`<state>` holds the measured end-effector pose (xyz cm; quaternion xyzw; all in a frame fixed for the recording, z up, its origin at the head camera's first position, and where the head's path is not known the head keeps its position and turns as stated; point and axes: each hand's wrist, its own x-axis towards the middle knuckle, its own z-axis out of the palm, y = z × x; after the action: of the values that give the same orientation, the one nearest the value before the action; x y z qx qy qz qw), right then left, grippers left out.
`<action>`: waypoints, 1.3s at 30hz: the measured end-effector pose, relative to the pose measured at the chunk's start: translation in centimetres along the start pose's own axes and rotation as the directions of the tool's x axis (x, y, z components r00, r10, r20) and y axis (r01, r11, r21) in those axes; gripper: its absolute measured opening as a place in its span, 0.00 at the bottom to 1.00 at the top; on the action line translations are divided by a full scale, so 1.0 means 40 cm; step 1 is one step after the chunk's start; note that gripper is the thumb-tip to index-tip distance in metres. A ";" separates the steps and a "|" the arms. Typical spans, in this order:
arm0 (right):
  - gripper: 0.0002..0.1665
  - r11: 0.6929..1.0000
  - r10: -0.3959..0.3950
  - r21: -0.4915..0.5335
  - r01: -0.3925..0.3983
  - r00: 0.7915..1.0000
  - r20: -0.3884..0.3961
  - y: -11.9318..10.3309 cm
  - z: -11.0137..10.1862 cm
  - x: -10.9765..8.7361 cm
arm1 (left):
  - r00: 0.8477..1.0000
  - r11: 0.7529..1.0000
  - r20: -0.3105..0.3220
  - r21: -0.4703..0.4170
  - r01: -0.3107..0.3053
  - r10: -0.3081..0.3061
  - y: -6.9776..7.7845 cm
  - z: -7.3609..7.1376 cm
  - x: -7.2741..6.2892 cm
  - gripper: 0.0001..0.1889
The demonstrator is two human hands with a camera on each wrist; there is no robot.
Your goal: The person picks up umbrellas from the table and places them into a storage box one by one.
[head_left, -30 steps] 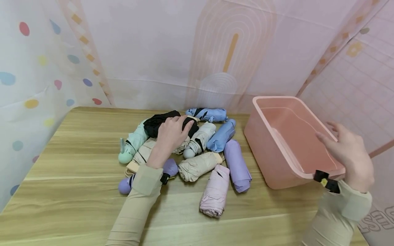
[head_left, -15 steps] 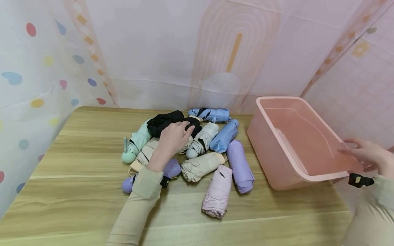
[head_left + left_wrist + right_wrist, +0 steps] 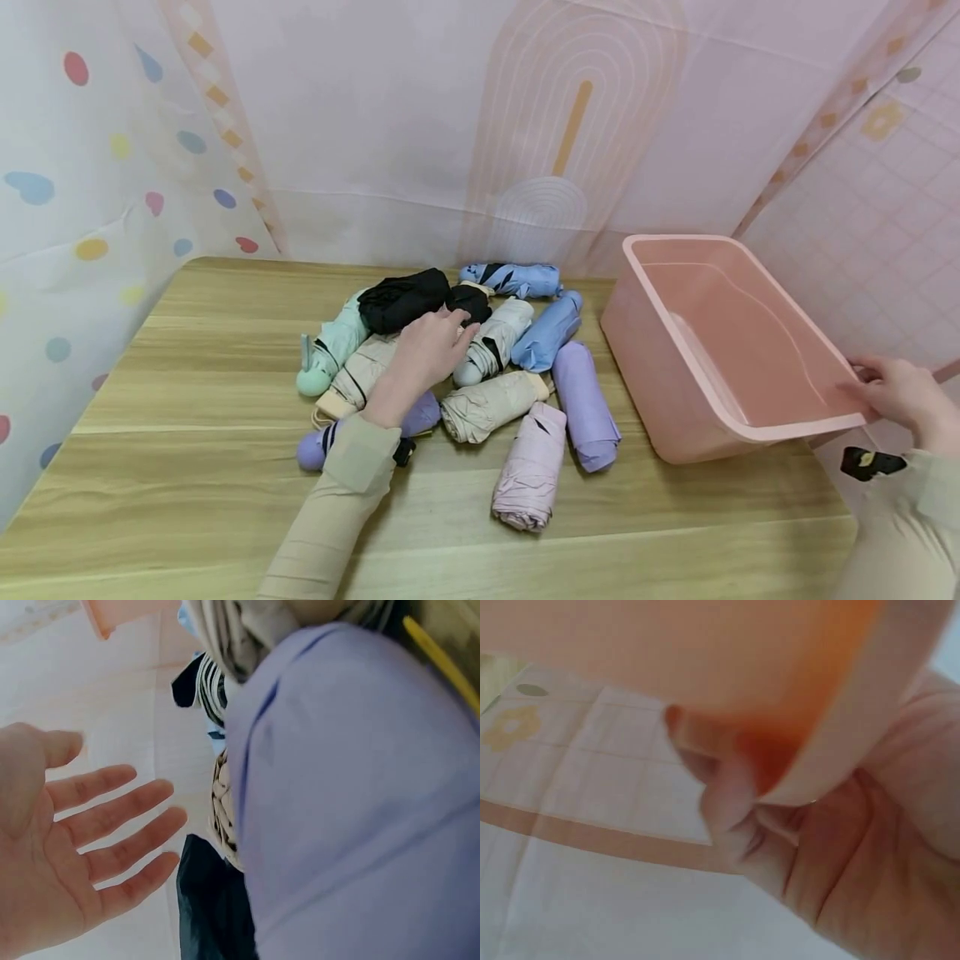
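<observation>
My left hand (image 3: 427, 352) hovers over a heap of folded umbrellas, its fingers loosely extended near a black umbrella (image 3: 405, 300) and a grey-white one (image 3: 495, 342). The left wrist view shows that hand's palm (image 3: 67, 855) with spread fingers and nothing in them, beside a purple umbrella (image 3: 352, 795) close to the camera. At the right, my right hand (image 3: 903, 400) grips the rim of a pink plastic bin (image 3: 652, 358) near its front corner. In the right wrist view, curled fingers (image 3: 731, 817) wrap under the bin's rim (image 3: 855, 705).
Around the left hand lie a mint umbrella (image 3: 341, 342), blue ones (image 3: 550, 332), a beige one (image 3: 487, 407), a purple one (image 3: 585, 407) and a pale pink one (image 3: 529, 471). They rest on a wooden table (image 3: 225, 517), with a patterned curtain (image 3: 375, 125) behind.
My right hand has moved right, from over the bin to its rim, and has taken hold there. The left hand has drawn back slightly toward me. The umbrellas stay where they were.
</observation>
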<state>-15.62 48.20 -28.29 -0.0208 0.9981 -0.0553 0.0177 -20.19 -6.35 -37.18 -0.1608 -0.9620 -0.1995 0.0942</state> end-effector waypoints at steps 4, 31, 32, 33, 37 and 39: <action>0.27 1.000 0.006 0.011 -0.005 0.998 -0.056 -0.003 0.018 -0.006 | 0.983 1.000 0.184 0.021 -0.019 0.015 0.022 0.009 -0.007 0.22; 0.29 0.981 0.136 0.156 -0.113 0.980 -0.146 -0.063 0.055 -0.002 | 0.937 0.917 0.348 0.362 -0.167 0.034 0.144 0.121 -0.062 0.46; 0.30 0.980 0.142 0.161 -0.119 0.979 -0.144 -0.064 0.055 -0.002 | 0.943 0.920 0.331 0.356 -0.164 0.040 0.143 0.123 -0.062 0.46; 0.30 0.980 0.143 0.162 -0.118 0.979 -0.147 -0.065 0.055 -0.002 | 0.947 0.922 0.317 0.350 -0.163 0.047 0.141 0.125 -0.062 0.45; 0.30 0.976 0.158 0.172 -0.133 0.977 -0.143 -0.069 0.058 -0.004 | 0.956 0.936 0.289 0.319 -0.149 0.054 0.137 0.133 -0.060 0.41; 0.30 0.975 0.164 0.175 -0.139 0.977 -0.139 -0.070 0.059 -0.005 | 0.956 0.946 0.291 0.292 -0.137 0.048 0.135 0.136 -0.058 0.39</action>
<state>-15.23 45.17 -30.32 0.0613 0.9872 -0.1372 -0.0527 -16.78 -0.05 -40.74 -0.2160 -0.9762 -0.0170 -0.0094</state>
